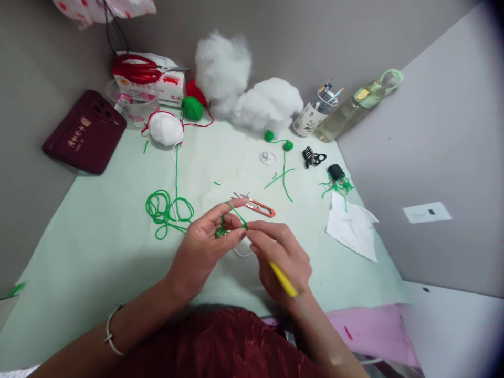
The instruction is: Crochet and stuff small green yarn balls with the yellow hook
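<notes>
My left hand (210,233) pinches a small piece of green crochet work (220,231), with green yarn running over its raised index finger. In my right hand (281,254) is a crochet hook with a yellow handle (283,279), its tip meeting the green work at my left fingertips. Part of the work is hidden behind the fingers. Loose loops of green yarn (159,212) lie left of my hands. Just beyond the fingers rest orange-handled thread snips (262,208). A white strand curves below the hands.
White stuffing (268,102), a green yarn ball (192,107) and a white yarn ball (166,128) stand at the back. Red scissors (137,69) lie on a box. At right are a pen cup (311,118), a bottle (348,113), a black hair claw (313,157) and white paper (350,228).
</notes>
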Motion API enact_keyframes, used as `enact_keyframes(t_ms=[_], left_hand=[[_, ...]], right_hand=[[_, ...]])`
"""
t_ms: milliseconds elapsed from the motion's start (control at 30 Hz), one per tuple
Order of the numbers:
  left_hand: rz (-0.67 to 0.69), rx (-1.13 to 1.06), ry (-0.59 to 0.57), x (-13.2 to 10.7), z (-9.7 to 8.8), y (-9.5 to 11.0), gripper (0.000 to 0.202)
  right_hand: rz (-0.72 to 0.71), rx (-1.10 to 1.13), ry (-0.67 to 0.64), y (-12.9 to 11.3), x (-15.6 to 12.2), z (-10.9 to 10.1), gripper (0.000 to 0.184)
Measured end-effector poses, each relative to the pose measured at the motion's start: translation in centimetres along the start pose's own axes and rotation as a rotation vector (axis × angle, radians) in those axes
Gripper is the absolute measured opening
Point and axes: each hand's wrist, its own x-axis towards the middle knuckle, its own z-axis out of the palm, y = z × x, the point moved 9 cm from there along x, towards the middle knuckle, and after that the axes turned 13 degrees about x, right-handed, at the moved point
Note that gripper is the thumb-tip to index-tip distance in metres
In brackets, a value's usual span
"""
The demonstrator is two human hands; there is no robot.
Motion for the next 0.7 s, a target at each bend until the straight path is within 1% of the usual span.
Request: enact_keyframes(t_ms=[67,100,167,233,267,300,367,467,533,567,633,700], left_hand=[[-0.089,-0.127,-0.095,0.1,0.9,-0.9,0.040],[-0.132,-0.189,-0.150,0.1,1.3,-1.2,0.039],[-0.180,-0.261,-0.213,0.1,1.6,-1.6,0.036],[-0.162,-0.252,-0.195,0.4,1.2,-1.4,0.035],[-0.141,-0.221,-0.173,0.4,0.9,-1.3,0.035],[-0.118,-0.181,-0.156,0.5,0.7,-1.1,0.035],[-0.070,-0.110,-0.141,0.4,0.5,-0.8,0.034],[-0.013,-0.060,-0.121,0.2,0.7,-0.6,0.033],[0.001,-0.076,-0.100,0.2,0.8,-0.6,0.036],[-0.011,-0.105,-0.099,0.3,0.9,-0.7,0.038],[-0.065,-0.189,-0.140,0.3,1.4,-1.0,0.040],[-0.126,-0.267,-0.197,0.3,2.0,-1.2,0.037]], right_hand=[[-0.047,-0.059,0.013,-0.3,-0.2,0.2,0.041],[-0.037,-0.022,0.038,-0.3,-0.1,0.1,0.039],[0.061,0.139,0.128,0.5,0.3,-0.7,0.033],[0.205,0.351,0.242,1.7,0.7,-1.5,0.025],[0.261,0.443,0.276,2.2,0.8,-1.6,0.023],[0.300,0.509,0.283,2.6,1.0,-1.5,0.022],[0.331,0.559,0.261,2.8,1.3,-1.0,0.019],[0.303,0.508,0.218,2.6,1.3,-0.3,0.021],[0.241,0.393,0.207,2.0,0.9,-0.2,0.028],[0.192,0.308,0.198,1.5,0.7,-0.1,0.032],[0.098,0.154,0.163,0.5,0.4,0.0,0.041],[0.066,0.135,0.157,0.2,0.4,-0.2,0.043]])
